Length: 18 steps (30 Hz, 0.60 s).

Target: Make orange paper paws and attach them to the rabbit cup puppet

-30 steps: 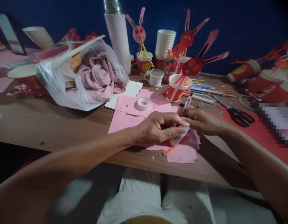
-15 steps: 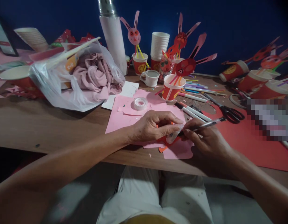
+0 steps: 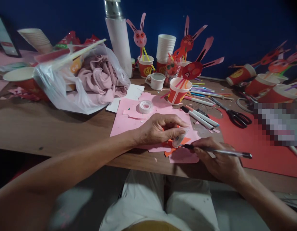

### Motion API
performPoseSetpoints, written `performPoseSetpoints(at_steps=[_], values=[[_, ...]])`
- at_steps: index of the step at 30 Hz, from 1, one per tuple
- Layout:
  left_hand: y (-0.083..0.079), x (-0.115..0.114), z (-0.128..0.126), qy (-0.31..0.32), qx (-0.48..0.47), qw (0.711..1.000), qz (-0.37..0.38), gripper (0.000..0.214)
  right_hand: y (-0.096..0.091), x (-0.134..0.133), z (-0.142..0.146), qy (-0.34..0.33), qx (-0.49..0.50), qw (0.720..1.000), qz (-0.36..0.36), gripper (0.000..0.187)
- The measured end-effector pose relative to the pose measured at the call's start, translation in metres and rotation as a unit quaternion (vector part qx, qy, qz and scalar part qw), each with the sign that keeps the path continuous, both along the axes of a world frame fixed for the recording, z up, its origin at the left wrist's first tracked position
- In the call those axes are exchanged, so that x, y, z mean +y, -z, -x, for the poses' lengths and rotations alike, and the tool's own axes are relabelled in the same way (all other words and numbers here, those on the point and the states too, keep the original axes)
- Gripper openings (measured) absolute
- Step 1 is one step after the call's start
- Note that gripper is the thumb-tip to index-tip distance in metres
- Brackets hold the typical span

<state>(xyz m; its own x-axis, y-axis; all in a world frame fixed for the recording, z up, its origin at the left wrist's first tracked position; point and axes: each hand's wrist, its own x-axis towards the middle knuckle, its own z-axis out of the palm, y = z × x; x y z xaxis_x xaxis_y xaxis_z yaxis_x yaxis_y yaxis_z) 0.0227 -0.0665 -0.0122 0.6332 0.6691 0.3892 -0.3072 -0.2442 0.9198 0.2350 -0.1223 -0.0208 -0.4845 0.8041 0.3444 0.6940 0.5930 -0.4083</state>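
Near the front edge of the counter (image 3: 30,134), left hand (image 3: 158,128) pinches, right hand (image 3: 218,163) curls in writing grip.

The left hand (image 3: 161,129) grips a clear tube (image 3: 179,139), the right hand (image 3: 219,162) holds a pen (image 3: 226,152), tip just beside the tube's lower end, and tape (image 3: 145,110) lies on pink paper (image 3: 122,123).

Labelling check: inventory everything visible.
Table: 1, brown, throughout
Wall: 1, blue, back
Phone: 1, dark-edged, left
Bag: 1, translucent, left
Cloth: 1, pink, bagged
Flask: 1, whitish, back
Cup stacks: 2, whitish, back
Cups: several, red, scattered
Figures: several, pinkish-red, back
Mug: 1, white, centre
Paper: several, pink, centre
Tape: 1, whitish, centre
Sheet: 1, red, right
Scissors: 1, black-handled, right
Markers: several, mixed, right
Container: 1, translucent, left fingers
Pen: 1, black-gripped, right fingers
Trousers: 1, pale, bottom
Left hand: 1, bare, centre
Right hand: 1, bare, right
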Motion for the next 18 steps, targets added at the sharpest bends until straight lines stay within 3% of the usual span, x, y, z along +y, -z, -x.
performPoseSetpoints(at_steps=[6,18], values=[[0.0,0.0,-0.001,-0.007,0.0,1.0,-0.013,0.018,-0.001,-0.007,0.003,-0.021,0.001,0.998,-0.054,0.008],[-0.002,0.0,0.0,0.001,0.021,0.999,-0.045,0.019,-0.004,-0.012,0.011,-0.047,-0.027,0.997,-0.054,0.007]])
